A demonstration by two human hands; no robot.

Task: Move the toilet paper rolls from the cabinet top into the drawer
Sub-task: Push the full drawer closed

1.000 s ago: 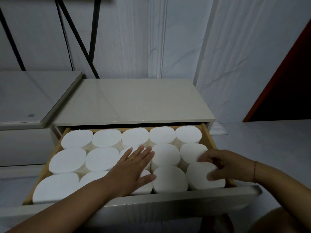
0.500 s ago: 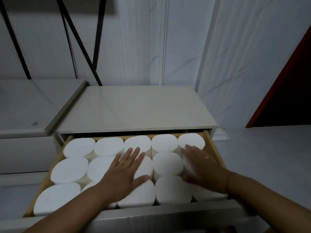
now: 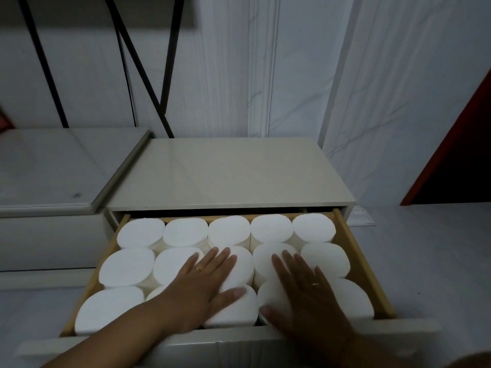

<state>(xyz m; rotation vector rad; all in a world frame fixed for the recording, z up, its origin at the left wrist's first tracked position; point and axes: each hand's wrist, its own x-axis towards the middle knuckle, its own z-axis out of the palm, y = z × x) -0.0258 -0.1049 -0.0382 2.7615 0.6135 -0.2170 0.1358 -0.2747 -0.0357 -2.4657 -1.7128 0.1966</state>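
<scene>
Several white toilet paper rolls (image 3: 186, 232) stand upright in three rows inside the pulled-out drawer (image 3: 356, 264), filling it from side to side. My left hand (image 3: 204, 285) lies flat with straight fingers on the middle rolls. My right hand (image 3: 305, 296) lies flat with spread fingers on the rolls just right of centre. Neither hand grips a roll. The beige cabinet top (image 3: 228, 173) above the drawer carries no rolls.
A lower glass-topped unit (image 3: 61, 168) adjoins the cabinet on the left. Black metal legs (image 3: 143, 70) lean against the marble wall behind. A red door frame (image 3: 451, 134) and pale floor lie to the right. The drawer's white front (image 3: 239, 343) is nearest me.
My right hand let go of the front right roll, flattened, and slid left onto the rolls right of centre. My left hand stayed flat on the middle rolls. The view tilted slightly downward.
</scene>
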